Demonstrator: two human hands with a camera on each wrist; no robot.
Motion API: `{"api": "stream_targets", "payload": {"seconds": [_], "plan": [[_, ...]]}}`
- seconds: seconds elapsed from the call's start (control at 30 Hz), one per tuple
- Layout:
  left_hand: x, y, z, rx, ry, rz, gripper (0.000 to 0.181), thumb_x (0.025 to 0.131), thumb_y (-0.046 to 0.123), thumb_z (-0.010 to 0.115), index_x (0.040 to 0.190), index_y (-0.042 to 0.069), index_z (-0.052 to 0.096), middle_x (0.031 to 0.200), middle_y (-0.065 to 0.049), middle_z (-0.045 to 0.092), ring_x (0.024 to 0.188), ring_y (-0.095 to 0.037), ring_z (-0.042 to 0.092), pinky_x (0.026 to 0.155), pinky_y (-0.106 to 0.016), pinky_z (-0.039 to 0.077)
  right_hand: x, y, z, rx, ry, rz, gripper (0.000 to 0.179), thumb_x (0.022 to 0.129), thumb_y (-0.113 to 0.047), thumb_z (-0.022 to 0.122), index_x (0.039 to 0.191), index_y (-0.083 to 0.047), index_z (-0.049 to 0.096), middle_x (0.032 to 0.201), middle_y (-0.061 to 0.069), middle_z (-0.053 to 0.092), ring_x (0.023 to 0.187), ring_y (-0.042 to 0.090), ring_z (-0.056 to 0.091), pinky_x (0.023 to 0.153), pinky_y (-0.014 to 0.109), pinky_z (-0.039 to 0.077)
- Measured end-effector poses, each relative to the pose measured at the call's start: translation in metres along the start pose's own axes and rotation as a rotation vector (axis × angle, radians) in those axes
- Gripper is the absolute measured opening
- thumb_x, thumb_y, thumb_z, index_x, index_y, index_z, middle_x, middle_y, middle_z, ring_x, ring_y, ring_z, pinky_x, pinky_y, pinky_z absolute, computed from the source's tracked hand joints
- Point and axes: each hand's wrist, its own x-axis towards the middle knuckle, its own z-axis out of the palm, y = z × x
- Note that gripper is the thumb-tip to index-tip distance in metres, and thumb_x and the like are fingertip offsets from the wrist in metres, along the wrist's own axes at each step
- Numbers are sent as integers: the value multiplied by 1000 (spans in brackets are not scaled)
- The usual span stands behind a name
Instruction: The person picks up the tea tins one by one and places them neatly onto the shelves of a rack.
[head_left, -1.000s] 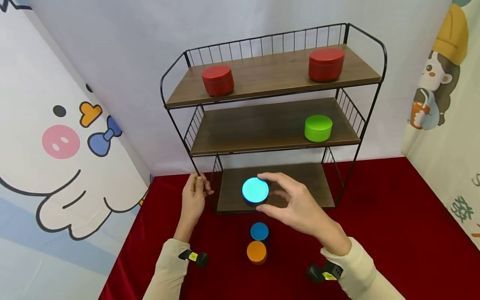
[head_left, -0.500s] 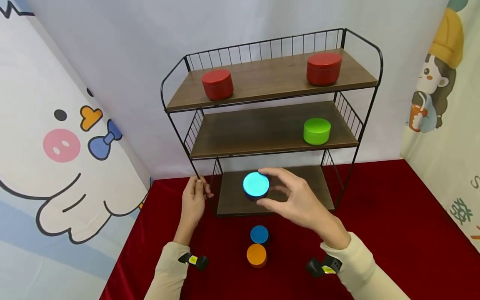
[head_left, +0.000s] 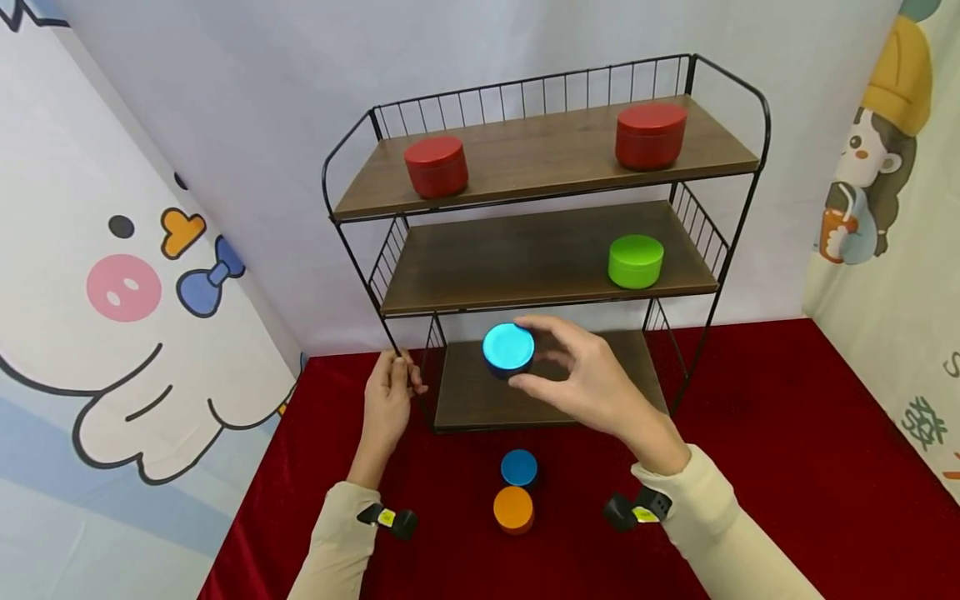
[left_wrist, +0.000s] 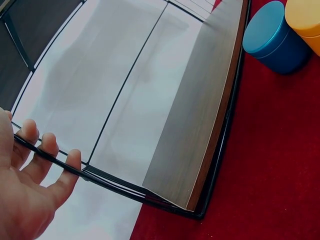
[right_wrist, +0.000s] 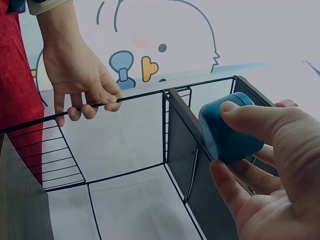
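My right hand (head_left: 592, 379) pinches a round blue tin (head_left: 508, 348) between thumb and fingers, its shiny lid facing up. The tin overlaps the bottom shelf in the head view and is off the table. Seen from the right wrist, the same tin (right_wrist: 232, 130) is close to the edge of a shelf board. At lower left, my left hand (head_left: 386, 404) grips the black metal post of a three-tier wood-and-wire rack (head_left: 510, 258). The left wrist view shows that hand's fingers (left_wrist: 49, 144) curled around the thin post.
A second blue tin (head_left: 519, 467) and an orange tin (head_left: 513, 510) stand on the red cloth (head_left: 757, 467) before the rack. Two red tins, left (head_left: 437, 167) and right (head_left: 651, 137), sit on the top shelf. On the middle shelf is a green tin (head_left: 635, 262).
My right hand has raised the blue tin from low before the bottom shelf toward the gap beneath the middle shelf. My left hand keeps its hold on the post.
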Motion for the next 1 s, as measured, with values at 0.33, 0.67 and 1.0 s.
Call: {"api": "stream_targets", "payload": {"seconds": [0.33, 0.67, 1.0], "plan": [[-1, 1, 0, -4, 9, -3, 23, 113, 18, 35, 105, 3, 49, 84, -25, 51, 77, -17, 56, 71, -24, 59, 17, -7, 4, 16, -22, -24, 67, 81, 4, 86, 140, 2, 55, 138, 17, 60, 119, 29, 64, 99, 31, 58], [-1, 0, -1, 2, 6, -2, 30, 113, 18, 34, 108, -8, 47, 83, -24, 51, 78, -18, 56, 71, -23, 59, 47, -12, 6, -22, -38, -96, 65, 81, -2, 87, 139, 2, 57, 136, 17, 63, 115, 28, 68, 95, 31, 59], [0, 0, -1, -11, 6, 7, 30, 113, 18, 35, 107, -9, 48, 83, -25, 50, 77, -20, 55, 70, -24, 59, 72, -10, 8, -44, -41, -71, 64, 82, -5, 87, 138, 1, 58, 136, 16, 63, 114, 26, 68, 95, 34, 60]]}}
